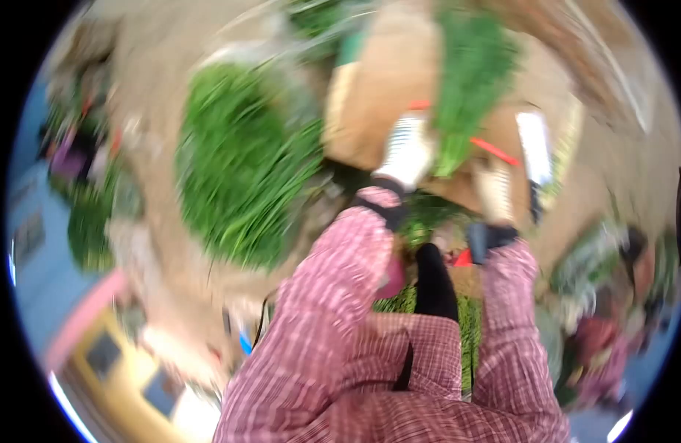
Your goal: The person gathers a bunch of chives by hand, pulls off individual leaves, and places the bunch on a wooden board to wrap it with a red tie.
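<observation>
My left hand [408, 151], in a pale glove with dark stripes, is at the near edge of a brown board [388, 88], just left of a bundle of long green leafy stems [469, 85]. A small red piece [419, 105] shows at its far end. To the right of the stem ends is my right hand [494, 192], also gloved, with a thin red strip [495, 151] across its far side. Both hands' fingers are smeared by motion. Beside the right hand lies a knife [534, 148] with a broad pale blade and dark handle, apart from it.
A large heap of green stems [241, 162] lies on clear plastic on the sandy ground at left. More greens [311, 18] are at the far side. Plastic-wrapped bundles [591, 258] and people sit to the right. A dark-clothed leg [435, 284] is below the board.
</observation>
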{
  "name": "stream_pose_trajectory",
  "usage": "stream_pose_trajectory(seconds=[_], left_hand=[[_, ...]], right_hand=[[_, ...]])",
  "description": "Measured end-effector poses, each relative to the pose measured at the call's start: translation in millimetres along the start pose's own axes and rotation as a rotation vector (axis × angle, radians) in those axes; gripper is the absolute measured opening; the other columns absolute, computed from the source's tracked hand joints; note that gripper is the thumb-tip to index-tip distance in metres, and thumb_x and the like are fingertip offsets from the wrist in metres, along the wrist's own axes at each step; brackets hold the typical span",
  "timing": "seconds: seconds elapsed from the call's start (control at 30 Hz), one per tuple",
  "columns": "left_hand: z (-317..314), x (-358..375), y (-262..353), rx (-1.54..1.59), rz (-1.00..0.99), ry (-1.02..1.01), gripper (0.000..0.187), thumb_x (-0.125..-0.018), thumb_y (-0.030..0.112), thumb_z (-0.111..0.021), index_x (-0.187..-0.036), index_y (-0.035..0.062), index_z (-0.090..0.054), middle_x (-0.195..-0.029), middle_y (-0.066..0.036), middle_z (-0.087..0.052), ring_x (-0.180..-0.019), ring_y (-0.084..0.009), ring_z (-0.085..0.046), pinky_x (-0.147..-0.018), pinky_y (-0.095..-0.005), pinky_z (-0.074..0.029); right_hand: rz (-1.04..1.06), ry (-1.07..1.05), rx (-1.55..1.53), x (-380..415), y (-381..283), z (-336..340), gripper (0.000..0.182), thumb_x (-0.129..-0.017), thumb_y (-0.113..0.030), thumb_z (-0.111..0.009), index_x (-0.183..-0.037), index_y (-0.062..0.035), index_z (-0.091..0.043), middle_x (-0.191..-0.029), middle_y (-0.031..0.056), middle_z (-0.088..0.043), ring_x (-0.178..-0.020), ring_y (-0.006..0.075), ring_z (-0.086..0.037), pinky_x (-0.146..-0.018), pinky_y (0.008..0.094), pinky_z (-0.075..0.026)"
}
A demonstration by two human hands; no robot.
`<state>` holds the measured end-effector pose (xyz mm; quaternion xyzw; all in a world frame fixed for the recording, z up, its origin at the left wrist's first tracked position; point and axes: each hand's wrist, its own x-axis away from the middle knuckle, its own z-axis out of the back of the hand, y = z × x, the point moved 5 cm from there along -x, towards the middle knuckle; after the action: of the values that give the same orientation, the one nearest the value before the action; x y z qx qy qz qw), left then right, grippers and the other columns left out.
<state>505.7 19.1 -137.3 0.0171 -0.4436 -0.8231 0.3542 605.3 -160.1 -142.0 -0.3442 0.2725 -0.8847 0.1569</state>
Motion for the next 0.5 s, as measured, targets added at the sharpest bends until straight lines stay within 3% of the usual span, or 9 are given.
stream_pose_trajectory(seconds=[0.03,0.1,0.17,0.23,0.27,0.4,0.43,0.5], left_hand=[[-4.8,10.7,-19.9,0.048,-0.087,0.150,0.032,-0.083,0.020,-0.063,-0.111,0.0021,-0.064,-0.102,-0.025,-0.064,-0.098,-0.0422,-0.059,-0.083,-0.0477,-0.049],[22.0,47.5,-14.3,-0.056,-0.059,0.211,0.036,-0.084,0.019,-0.065,-0.116,0.0038,-0.060,-0.112,-0.023,-0.060,-0.107,-0.0417,-0.056,-0.093,-0.0457,-0.047],[47.0,80.8,-27.5,0.075,0.040,0.188,0.035,-0.084,0.018,-0.065,-0.116,0.0048,-0.061,-0.114,-0.021,-0.059,-0.107,-0.0407,-0.057,-0.092,-0.0449,-0.047],[83.3,123.9,-33.2,0.102,0.002,0.278,0.034,-0.084,0.016,-0.066,-0.115,0.0045,-0.061,-0.112,-0.020,-0.060,-0.106,-0.0403,-0.057,-0.092,-0.0443,-0.048],[100.1,146.9,-42.1,0.147,0.101,0.264,0.032,-0.083,0.014,-0.067,-0.113,0.0035,-0.063,-0.112,-0.019,-0.061,-0.105,-0.0397,-0.058,-0.090,-0.0429,-0.049],[140.9,247.9,-104.4,0.275,0.424,0.502,0.029,-0.085,0.013,-0.066,-0.111,-0.0008,-0.065,-0.105,-0.018,-0.066,-0.093,-0.0302,-0.064,-0.088,-0.0369,-0.050],[129.4,273.1,-134.6,0.449,0.479,0.620,0.029,-0.087,0.014,-0.065,-0.111,-0.0017,-0.065,-0.102,-0.013,-0.068,-0.086,-0.0228,-0.065,-0.080,-0.0321,-0.052],[119.0,316.9,-173.5,0.897,0.750,0.739,0.027,-0.092,0.016,-0.064,-0.117,0.0046,-0.064,-0.096,-0.005,-0.067,-0.077,-0.0135,-0.063,-0.066,-0.0257,-0.052]], right_hand=[[0.127,0.062,-0.159,2.8,-0.1,5.7,0.022,-0.091,-0.015,-0.056,-0.099,0.0041,-0.063,-0.085,0.0145,-0.065,-0.072,0.0251,-0.061,-0.064,0.0367,-0.050],[-0.041,-0.020,-0.513,-0.3,37.3,0.5,0.024,-0.093,-0.009,-0.058,-0.113,0.0045,-0.060,-0.088,0.0086,-0.065,-0.069,0.0123,-0.059,-0.061,0.0255,-0.049],[-0.043,-0.104,-0.374,2.0,36.0,-8.9,0.025,-0.093,-0.008,-0.058,-0.115,0.0032,-0.060,-0.087,0.0078,-0.066,-0.068,0.0104,-0.059,-0.061,0.0226,-0.047],[0.002,-0.188,-0.381,14.1,19.1,-19.9,0.023,-0.093,-0.008,-0.059,-0.113,0.0030,-0.062,-0.086,0.0074,-0.066,-0.068,0.0109,-0.059,-0.061,0.0238,-0.047],[0.052,-0.229,-0.321,21.1,-5.1,-31.0,0.022,-0.094,-0.011,-0.058,-0.112,0.0005,-0.063,-0.090,0.0057,-0.067,-0.069,0.0100,-0.059,-0.061,0.0226,-0.046],[0.639,-0.293,-0.026,78.6,-149.7,-98.6,0.020,-0.089,-0.009,-0.063,-0.107,-0.0039,-0.067,-0.091,0.0114,-0.069,-0.080,0.0234,-0.064,-0.075,0.0339,-0.051],[0.841,-0.328,0.104,103.7,-193.4,-120.8,0.019,-0.087,-0.009,-0.064,-0.105,-0.0065,-0.068,-0.094,0.0131,-0.069,-0.084,0.0274,-0.065,-0.078,0.0359,-0.051],[1.036,-0.428,0.035,139.9,-240.6,-174.7,0.016,-0.084,-0.009,-0.066,-0.100,-0.0088,-0.068,-0.097,0.0137,-0.067,-0.089,0.0332,-0.063,-0.078,0.0398,-0.050]])
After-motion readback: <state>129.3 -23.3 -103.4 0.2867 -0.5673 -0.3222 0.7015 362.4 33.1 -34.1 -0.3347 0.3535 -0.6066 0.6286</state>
